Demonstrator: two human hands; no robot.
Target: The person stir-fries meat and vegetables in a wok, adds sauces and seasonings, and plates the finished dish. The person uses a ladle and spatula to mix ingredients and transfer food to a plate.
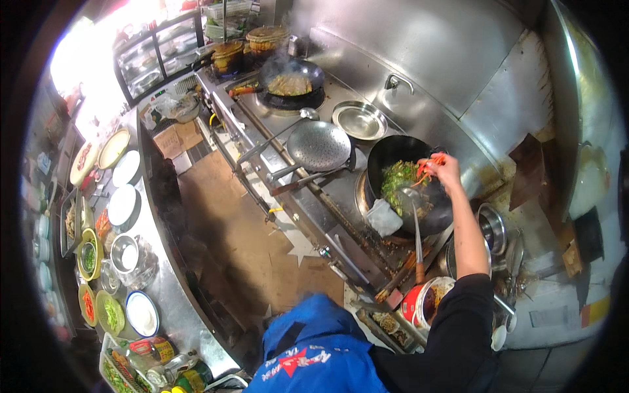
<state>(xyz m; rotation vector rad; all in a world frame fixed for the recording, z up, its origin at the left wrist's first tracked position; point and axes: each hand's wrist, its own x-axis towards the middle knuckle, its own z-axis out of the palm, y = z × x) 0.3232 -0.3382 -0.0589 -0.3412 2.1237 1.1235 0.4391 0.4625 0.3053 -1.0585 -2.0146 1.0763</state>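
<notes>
My right hand (pixel 442 172) is over the far right part of a black wok (pixel 376 152), its fingers closed on orange-red vegetable strips (pixel 426 167). Beneath it, chopped green food (pixel 399 177) lies in the wok. A metal ladle (pixel 416 223) with a wooden handle end rests with its bowl in the food, its handle leaning over the near rim. A folded grey cloth (pixel 384 217) sits on the wok's left edge. My left hand is out of view.
A perforated strainer (pixel 319 146) and a metal basin (pixel 359 121) stand left of the wok. Farther back, a second wok (pixel 291 78) steams on a burner. A red-and-white bucket (pixel 425 302) stands near my right arm. Plates (pixel 122 204) and vegetable bowls (pixel 110 312) line the left counter.
</notes>
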